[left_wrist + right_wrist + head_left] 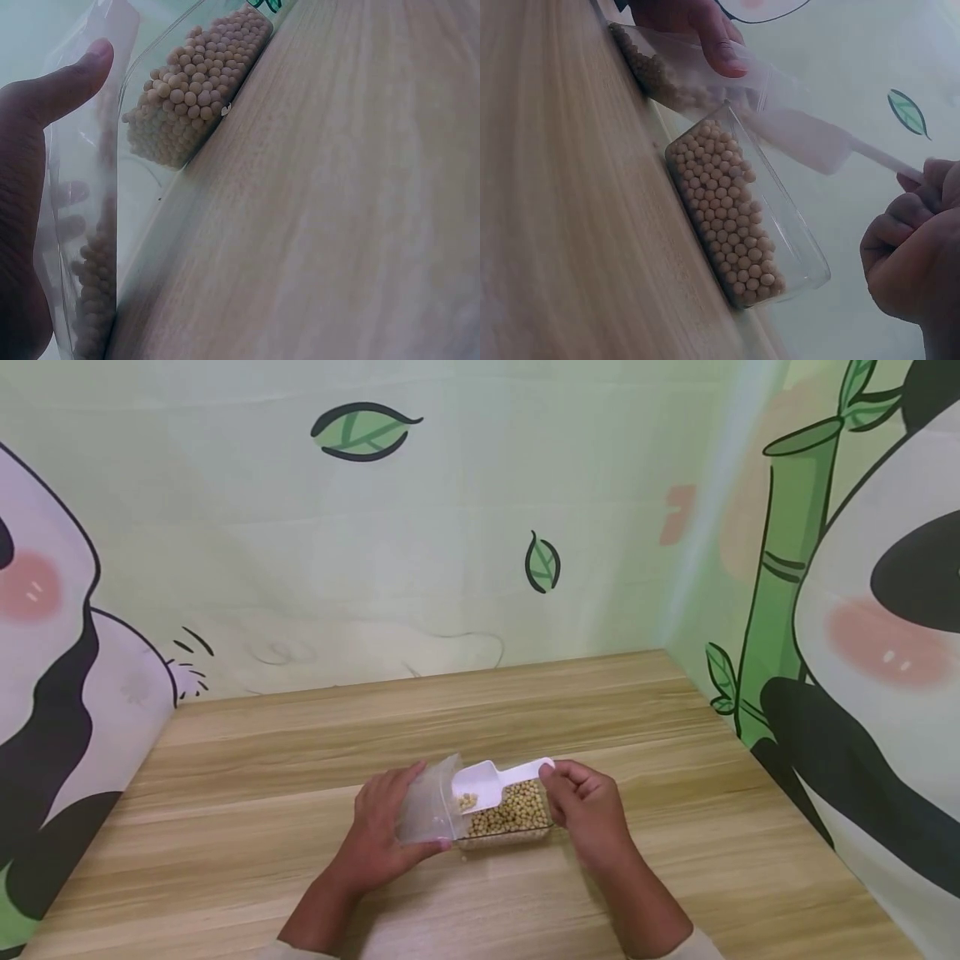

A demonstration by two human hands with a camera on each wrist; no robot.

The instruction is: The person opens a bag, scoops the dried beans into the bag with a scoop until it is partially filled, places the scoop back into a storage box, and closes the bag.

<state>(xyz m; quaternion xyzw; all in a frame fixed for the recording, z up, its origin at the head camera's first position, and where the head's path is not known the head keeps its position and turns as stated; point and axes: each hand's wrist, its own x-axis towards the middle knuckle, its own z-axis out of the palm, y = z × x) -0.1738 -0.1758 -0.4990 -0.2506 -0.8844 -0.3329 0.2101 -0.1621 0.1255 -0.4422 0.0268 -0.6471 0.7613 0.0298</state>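
Note:
A clear plastic tray (pixel 542 837) filled with soybeans (pixel 513 814) sits on the wooden table (pixel 262 827). My left hand (pixel 378 835) grips a clear plastic bag (pixel 427 806) just left of the tray, its mouth facing right. My right hand (pixel 588 806) pinches the handle of a white scoop (pixel 487 782), whose bowl carries a few beans and is at the bag's mouth. The left wrist view shows my thumb (pixel 64 82) on the bag (pixel 90 225), with beans inside it (pixel 94 300) and the tray's beans (pixel 195 90) beyond. The right wrist view shows the tray (pixel 810 262), scoop (pixel 814 142) and bag (pixel 682 64).
The table runs into a corner of walls (pixel 480 527) painted with pandas, bamboo and leaves. Bare wood lies on all sides of the tray, with the right edge (pixel 847 860) near the wall.

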